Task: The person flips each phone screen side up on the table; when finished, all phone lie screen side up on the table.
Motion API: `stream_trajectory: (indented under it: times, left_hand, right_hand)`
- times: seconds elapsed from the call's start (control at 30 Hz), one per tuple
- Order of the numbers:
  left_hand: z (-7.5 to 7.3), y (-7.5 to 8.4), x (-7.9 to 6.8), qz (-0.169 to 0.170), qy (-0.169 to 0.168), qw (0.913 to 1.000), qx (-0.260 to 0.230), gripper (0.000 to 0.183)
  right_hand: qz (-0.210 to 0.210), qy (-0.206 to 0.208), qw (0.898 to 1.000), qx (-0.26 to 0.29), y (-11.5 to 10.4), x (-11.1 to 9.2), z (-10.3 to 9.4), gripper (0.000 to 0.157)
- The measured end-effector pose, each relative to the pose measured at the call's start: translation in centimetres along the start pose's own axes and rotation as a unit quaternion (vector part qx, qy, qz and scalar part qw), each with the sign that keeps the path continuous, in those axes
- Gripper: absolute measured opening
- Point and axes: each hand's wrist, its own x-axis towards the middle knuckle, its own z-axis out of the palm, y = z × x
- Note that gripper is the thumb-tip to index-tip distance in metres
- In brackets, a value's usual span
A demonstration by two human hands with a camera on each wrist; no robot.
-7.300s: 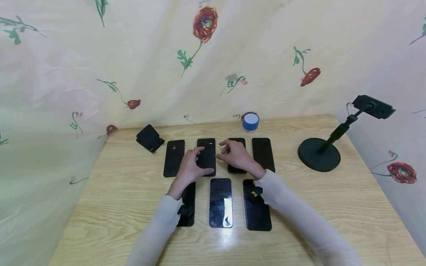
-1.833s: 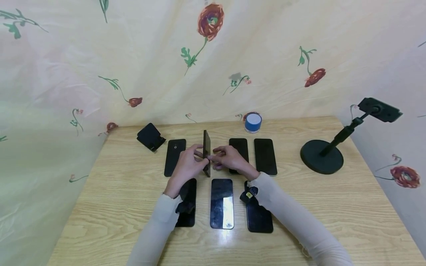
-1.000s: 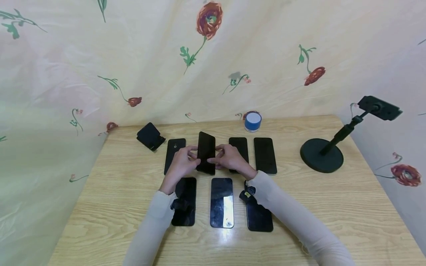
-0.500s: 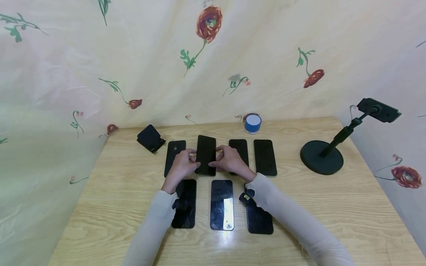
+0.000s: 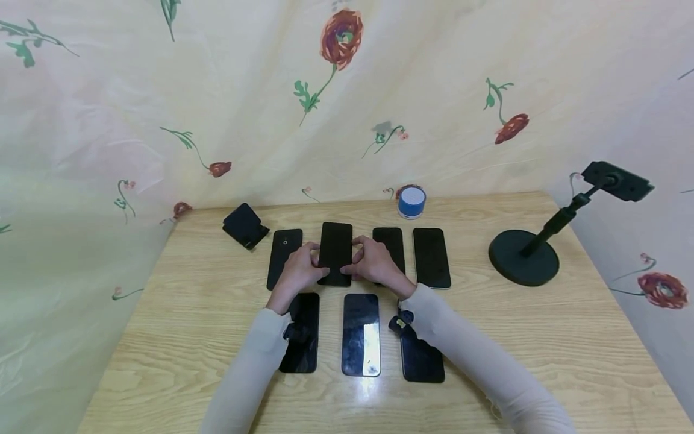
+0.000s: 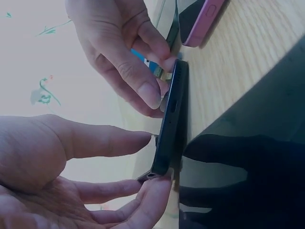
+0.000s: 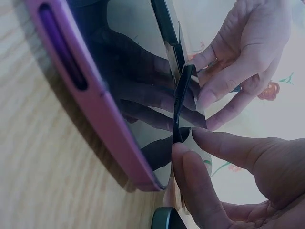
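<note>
A black smartphone is held low over the table in the back row, its plain dark face up. My left hand grips its left edge, thumb on the face. On the opposite edge my right hand pinches it the same way. The left wrist view shows the phone's end edge with a port, close to the wood, fingers under the near side. In the right wrist view the thin edge of the smartphone sits between the right thumb and fingers.
Left of it lies a phone with a round mark; two more phones, one black, lie to the right. A front row holds a glossy phone between two others under my wrists. Behind are a black folded stand, a blue cylinder; right, a black stand.
Earlier the smartphone lay with its camera side up under both hands. It was then stood on its long edge and turned over; over the last second it has been lowered nearly flat.
</note>
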Motion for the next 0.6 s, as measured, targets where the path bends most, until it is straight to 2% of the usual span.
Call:
stream_trajectory:
  times: [0.6]
  left_hand:
    - [0.39,-0.16,0.24,0.001,-0.004,0.9998,0.019,0.059]
  right_hand:
    - [0.007,0.019,1.0,-0.015,-0.01,-0.21,0.43,0.078]
